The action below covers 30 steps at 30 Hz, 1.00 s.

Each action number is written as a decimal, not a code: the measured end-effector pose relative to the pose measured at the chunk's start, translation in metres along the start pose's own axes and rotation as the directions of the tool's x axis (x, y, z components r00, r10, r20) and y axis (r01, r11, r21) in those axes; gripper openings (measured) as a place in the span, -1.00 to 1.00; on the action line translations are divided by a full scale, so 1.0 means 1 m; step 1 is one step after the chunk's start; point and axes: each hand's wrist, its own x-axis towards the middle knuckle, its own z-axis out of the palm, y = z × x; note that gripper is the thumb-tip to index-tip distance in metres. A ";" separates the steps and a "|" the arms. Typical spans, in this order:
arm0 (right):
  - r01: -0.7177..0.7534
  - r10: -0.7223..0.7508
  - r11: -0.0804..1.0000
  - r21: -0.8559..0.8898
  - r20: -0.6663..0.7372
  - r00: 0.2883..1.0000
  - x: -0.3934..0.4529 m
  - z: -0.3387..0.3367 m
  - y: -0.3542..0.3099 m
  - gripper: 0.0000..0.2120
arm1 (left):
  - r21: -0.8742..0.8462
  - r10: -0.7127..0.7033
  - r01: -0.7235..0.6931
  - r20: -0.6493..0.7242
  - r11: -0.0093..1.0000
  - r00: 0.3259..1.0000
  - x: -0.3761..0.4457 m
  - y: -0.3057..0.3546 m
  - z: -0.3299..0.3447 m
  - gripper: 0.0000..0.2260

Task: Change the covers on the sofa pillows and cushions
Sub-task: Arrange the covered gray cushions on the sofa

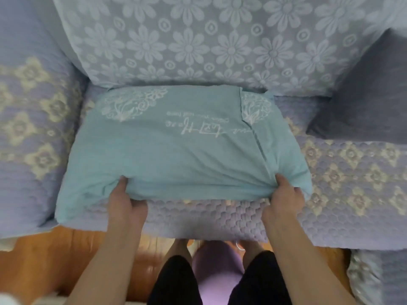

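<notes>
A light teal cover (176,150) with white printed flowers and lettering lies over the sofa's seat cushion (198,219), whose purple quilted front face shows below the cover's edge. My left hand (126,201) grips the cover's near edge left of centre, the fabric bunched under the fingers. My right hand (284,197) grips the same edge further right, where the cloth gathers in folds. A seam or opening runs down the cover's right part.
A back cushion (209,45) in pale floral fabric stands behind. The quilted armrest (28,128) is at the left. A grey pillow (370,102) leans at the right on the neighbouring seat (352,172). Wooden floor (55,260) and my legs are below.
</notes>
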 end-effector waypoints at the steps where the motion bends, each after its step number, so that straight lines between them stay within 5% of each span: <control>1: 0.113 -0.114 0.993 -0.025 0.001 0.994 -0.020 0.005 -0.028 -0.89 | -0.005 0.082 -0.083 -0.041 0.997 0.996 -0.020 0.021 0.012 -0.73; 7: 0.594 -0.598 0.801 0.069 0.133 0.791 -0.108 0.029 -0.204 -0.68 | -0.030 0.538 -0.537 0.026 0.843 0.843 -0.125 0.168 0.103 -0.71; 9: 0.648 -0.642 0.761 0.038 0.191 0.743 -0.097 0.051 -0.242 -0.73 | 0.040 0.578 -0.582 0.086 0.812 0.812 -0.122 0.194 0.144 -0.78; 12: 0.571 -0.535 0.821 -0.021 0.323 0.781 -0.044 0.104 -0.252 -0.76 | 0.196 0.573 -0.637 0.299 0.745 0.763 -0.081 0.185 0.206 -0.77; 14: 0.606 -0.434 0.757 -0.244 0.507 0.745 -0.008 0.127 -0.221 -0.52 | 0.538 0.467 -0.681 0.495 0.497 0.732 -0.035 0.143 0.218 -0.57; 15: 0.645 -0.384 0.669 -0.370 0.571 0.725 0.007 0.129 -0.196 -0.47 | 0.669 0.373 -0.698 0.598 0.254 0.709 -0.014 0.109 0.210 -0.48; 18: 0.745 -0.307 0.426 -0.514 0.692 0.653 0.021 0.100 -0.090 -0.60 | 0.561 0.090 -0.706 0.806 -0.432 0.585 0.026 -0.014 0.134 -0.44; 20: 0.806 -0.276 0.267 -0.529 0.759 0.590 0.015 0.071 -0.024 -0.62 | 0.475 -0.003 -0.635 0.800 -0.609 0.600 0.036 -0.067 0.084 -0.43; 23: 0.919 -0.343 -0.008 -0.395 0.864 0.368 -0.009 0.054 0.040 -0.64 | 0.464 0.018 -0.561 0.781 -0.686 0.624 0.058 -0.097 0.057 -0.43; 26: 0.961 -0.303 -0.272 -0.056 0.952 -0.030 0.010 0.067 0.039 -0.59 | 0.411 0.060 -0.526 0.826 -0.745 0.561 0.068 -0.108 0.068 -0.44; 27: 0.929 -0.296 -0.355 -0.102 0.955 -0.008 0.055 0.071 0.038 -0.54 | 0.412 0.081 -0.521 0.835 -0.747 0.544 0.071 -0.113 0.073 -0.44; 28: 0.889 -0.323 -0.370 -0.270 0.935 0.150 0.109 0.074 0.033 -0.49 | 0.415 0.094 -0.516 0.838 -0.750 0.537 0.074 -0.117 0.076 -0.44; 30: 0.583 -0.298 -0.186 -0.791 0.610 0.734 0.205 0.064 0.007 -0.41 | 0.389 0.087 -0.510 0.851 -0.767 0.518 0.072 -0.127 0.076 -0.44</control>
